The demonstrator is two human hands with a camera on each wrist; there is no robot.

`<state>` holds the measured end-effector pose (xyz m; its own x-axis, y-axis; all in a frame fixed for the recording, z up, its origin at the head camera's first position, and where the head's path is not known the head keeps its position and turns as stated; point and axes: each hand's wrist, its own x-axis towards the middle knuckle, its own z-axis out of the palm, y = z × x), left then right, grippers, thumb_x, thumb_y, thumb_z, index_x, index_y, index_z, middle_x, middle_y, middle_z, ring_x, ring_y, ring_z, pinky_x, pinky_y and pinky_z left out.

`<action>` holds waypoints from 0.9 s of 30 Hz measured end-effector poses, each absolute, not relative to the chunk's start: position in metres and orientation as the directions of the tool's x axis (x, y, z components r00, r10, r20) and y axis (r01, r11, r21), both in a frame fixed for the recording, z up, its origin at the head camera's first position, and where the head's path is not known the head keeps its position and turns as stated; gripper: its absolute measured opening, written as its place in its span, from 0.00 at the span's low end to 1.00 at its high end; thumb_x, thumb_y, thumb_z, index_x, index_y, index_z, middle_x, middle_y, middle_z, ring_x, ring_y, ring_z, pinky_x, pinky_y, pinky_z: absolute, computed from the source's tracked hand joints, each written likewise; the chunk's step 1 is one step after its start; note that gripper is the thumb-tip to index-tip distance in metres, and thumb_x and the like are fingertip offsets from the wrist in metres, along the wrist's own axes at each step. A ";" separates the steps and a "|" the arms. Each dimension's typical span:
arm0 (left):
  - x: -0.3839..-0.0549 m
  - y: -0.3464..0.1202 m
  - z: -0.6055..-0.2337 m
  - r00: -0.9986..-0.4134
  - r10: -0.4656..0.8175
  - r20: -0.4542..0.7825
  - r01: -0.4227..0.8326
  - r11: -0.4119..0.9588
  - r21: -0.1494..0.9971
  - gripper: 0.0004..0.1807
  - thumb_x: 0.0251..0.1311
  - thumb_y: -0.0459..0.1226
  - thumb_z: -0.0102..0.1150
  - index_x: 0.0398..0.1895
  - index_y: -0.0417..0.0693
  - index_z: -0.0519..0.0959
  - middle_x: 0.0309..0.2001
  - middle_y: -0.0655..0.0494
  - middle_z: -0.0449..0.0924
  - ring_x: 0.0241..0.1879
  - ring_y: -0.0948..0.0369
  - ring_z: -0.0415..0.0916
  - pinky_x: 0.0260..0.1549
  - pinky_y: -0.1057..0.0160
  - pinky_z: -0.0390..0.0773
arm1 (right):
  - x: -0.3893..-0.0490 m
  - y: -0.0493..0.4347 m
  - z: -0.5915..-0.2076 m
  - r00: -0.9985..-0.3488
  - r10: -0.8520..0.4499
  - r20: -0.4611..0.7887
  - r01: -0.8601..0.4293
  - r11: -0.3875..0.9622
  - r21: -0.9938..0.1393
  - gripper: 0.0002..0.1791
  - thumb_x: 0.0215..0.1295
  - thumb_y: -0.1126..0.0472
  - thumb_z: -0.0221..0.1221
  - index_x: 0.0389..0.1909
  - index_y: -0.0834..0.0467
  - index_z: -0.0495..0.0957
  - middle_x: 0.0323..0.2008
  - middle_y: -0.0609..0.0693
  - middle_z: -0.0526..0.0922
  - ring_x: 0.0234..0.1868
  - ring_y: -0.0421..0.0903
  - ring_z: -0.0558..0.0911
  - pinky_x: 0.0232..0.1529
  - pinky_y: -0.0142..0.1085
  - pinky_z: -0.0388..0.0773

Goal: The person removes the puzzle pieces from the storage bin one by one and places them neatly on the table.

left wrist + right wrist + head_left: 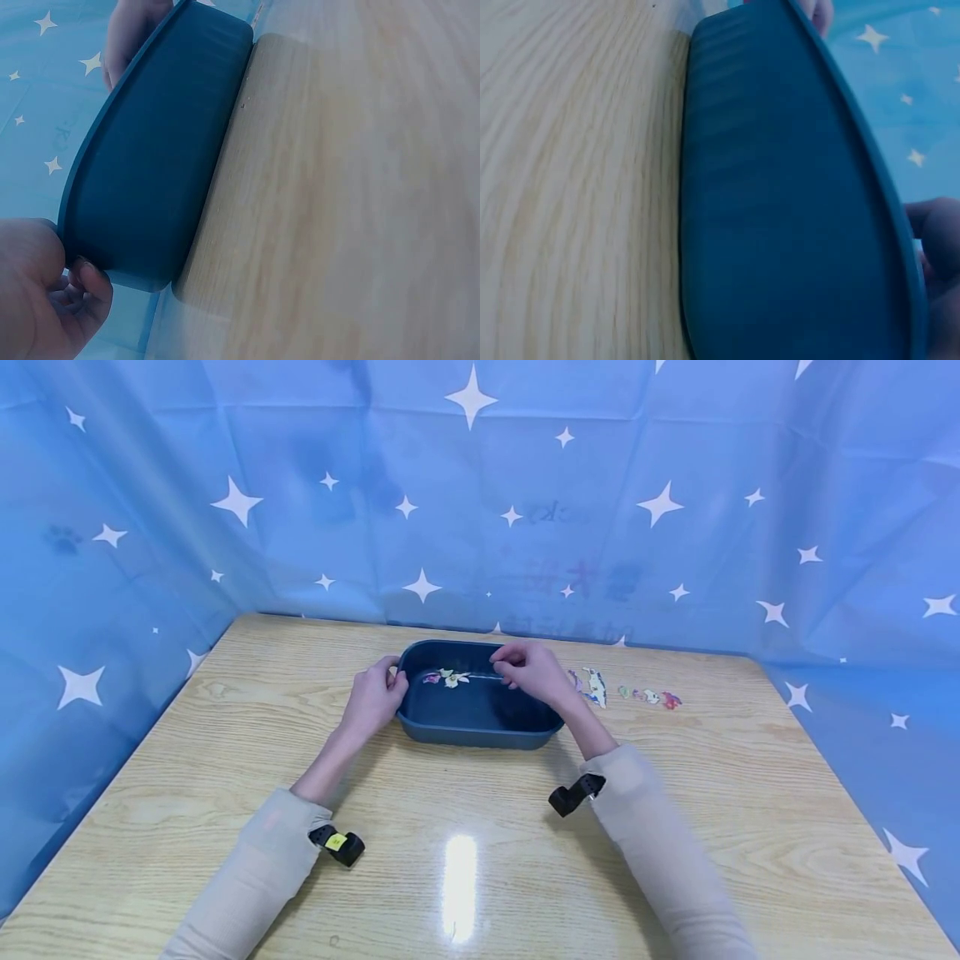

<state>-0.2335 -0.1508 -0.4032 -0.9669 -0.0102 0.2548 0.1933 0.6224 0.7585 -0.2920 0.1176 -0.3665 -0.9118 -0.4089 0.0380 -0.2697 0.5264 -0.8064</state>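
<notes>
A dark blue rectangular basin (480, 737) stands on the wooden table. At its left end my left hand (372, 697) grips the rim, with the thumb at the outer wall in the left wrist view. My right hand (531, 675) is over the basin's right part, its fingers bent and fingertips close together. Whether something small is between them cannot be made out. Inside the basin, towards the left, lie a pale flower-like cutout (453, 678) and a small pinkish-purple cutout (431, 677). In the right wrist view the basin's wall hides most of the right hand (941, 259).
Right of the basin lie a blue-and-white cutout (596, 687), partly beside the right wrist, and a row of smaller colourful pieces, with a red one (671, 700) at the end. A blue curtain (360, 527) with white stars hangs behind the table (225, 727).
</notes>
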 end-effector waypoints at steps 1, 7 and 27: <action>-0.234 -0.151 -0.403 -0.967 -0.011 0.255 0.193 0.623 0.758 0.19 0.71 0.33 0.48 0.61 0.31 0.76 0.19 0.57 0.65 0.17 0.59 0.64 0.22 0.61 0.66 | -0.293 0.115 -0.367 -0.909 -0.416 0.023 -0.266 0.535 -0.802 0.15 0.74 0.64 0.55 0.54 0.70 0.79 0.45 0.68 0.83 0.41 0.63 0.83 0.46 0.50 0.81; -0.234 -0.151 -0.403 -0.968 -0.012 0.252 0.188 0.630 0.753 0.20 0.72 0.34 0.48 0.61 0.31 0.75 0.20 0.55 0.66 0.18 0.59 0.65 0.22 0.62 0.66 | -0.301 0.100 -0.375 -0.894 -0.443 -0.061 -0.250 0.609 -0.753 0.15 0.74 0.63 0.55 0.53 0.67 0.81 0.45 0.63 0.85 0.38 0.54 0.85 0.42 0.43 0.83; -0.235 -0.151 -0.403 -0.965 -0.022 0.262 0.191 0.628 0.754 0.19 0.71 0.33 0.49 0.59 0.32 0.77 0.20 0.56 0.65 0.18 0.59 0.64 0.22 0.62 0.66 | -0.311 0.066 -0.383 -0.867 -0.466 -0.175 -0.296 0.764 -0.573 0.14 0.74 0.64 0.57 0.55 0.60 0.83 0.39 0.56 0.87 0.30 0.47 0.83 0.34 0.36 0.79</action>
<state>-0.2346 -0.1512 -0.4030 -0.9648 -0.0220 0.2620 0.1905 0.6281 0.7545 -0.3107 0.0662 -0.3827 -0.8672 -0.4664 -0.1746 -0.2956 0.7642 -0.5732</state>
